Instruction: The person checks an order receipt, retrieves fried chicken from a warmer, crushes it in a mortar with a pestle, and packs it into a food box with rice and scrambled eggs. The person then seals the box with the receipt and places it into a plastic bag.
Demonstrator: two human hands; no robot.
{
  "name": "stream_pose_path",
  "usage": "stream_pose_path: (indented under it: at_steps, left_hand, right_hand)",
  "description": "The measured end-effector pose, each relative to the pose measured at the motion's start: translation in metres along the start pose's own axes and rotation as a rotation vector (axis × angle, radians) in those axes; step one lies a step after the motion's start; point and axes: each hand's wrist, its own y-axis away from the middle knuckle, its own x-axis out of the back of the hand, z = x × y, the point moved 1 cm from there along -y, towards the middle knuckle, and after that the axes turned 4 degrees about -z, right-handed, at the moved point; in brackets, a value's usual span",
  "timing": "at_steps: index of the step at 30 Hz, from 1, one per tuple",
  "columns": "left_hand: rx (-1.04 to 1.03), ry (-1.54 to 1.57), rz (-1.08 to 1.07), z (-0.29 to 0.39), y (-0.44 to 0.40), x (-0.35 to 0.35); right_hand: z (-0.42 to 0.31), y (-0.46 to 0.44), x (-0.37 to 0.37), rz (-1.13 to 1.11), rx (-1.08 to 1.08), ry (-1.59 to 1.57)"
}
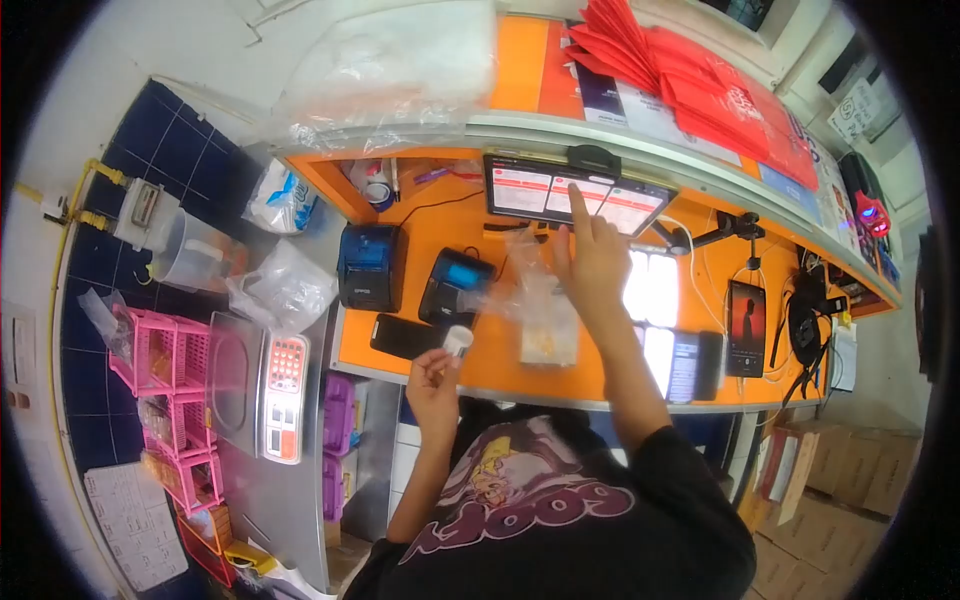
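My left hand pinches a small white curled slip of paper with dark marks on its side. Just beyond it lies a black phone, and a dark card terminal with a lit blue screen. Up at the tablet, my right hand points with its index finger stretched out over the red and white screen; whether the fingertip touches the glass I cannot tell. Nothing is held in that hand. Beneath its wrist side, a clear plastic bag with something yellowish inside lies on the orange counter.
A blue-black printer stands at the left, near a white scale and pink baskets. Another phone and a second tablet lie rightward among cables. Red bags rest on the shelf above. Cardboard boxes are stacked lower right.
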Motion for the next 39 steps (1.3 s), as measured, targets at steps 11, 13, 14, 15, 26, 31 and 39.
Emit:
stream_pose_path:
  at_steps: [11, 13, 14, 15, 26, 31, 39]
  left_hand:
    - [-0.217, -0.24, -0.032, -0.008, 0.03, 0.069]
    - [-0.259, -0.289, -0.063, -0.001, 0.034, 0.079]
    - [-0.296, -0.335, -0.098, 0.002, 0.035, 0.084]
    - [-0.303, -0.339, -0.1, 0.002, 0.038, 0.09]
    - [-0.018, -0.215, -0.02, 0.005, 0.077, 0.142]
    - [0.003, -0.416, -0.066, -0.031, 0.088, 0.155]
    - [0.206, -0.463, -0.718, 0.0, 0.115, 0.061]
  right_hand:
    - [-0.091, 0.174, -0.154, -0.46, -0.167, -0.782]
    - [-0.104, 0.175, -0.183, -0.459, -0.366, -0.898]
    - [-0.107, 0.169, -0.193, -0.517, -0.568, -1.06]
    - [-0.109, 0.16, -0.199, -0.51, -0.566, -1.066]
    - [-0.133, 0.091, -0.143, -0.42, -0.255, -0.833]
    - [-0.07, 0.065, -0.073, -0.031, 0.091, -0.279]
    - [-0.015, 0.041, -0.083, -0.251, 0.043, -0.105]
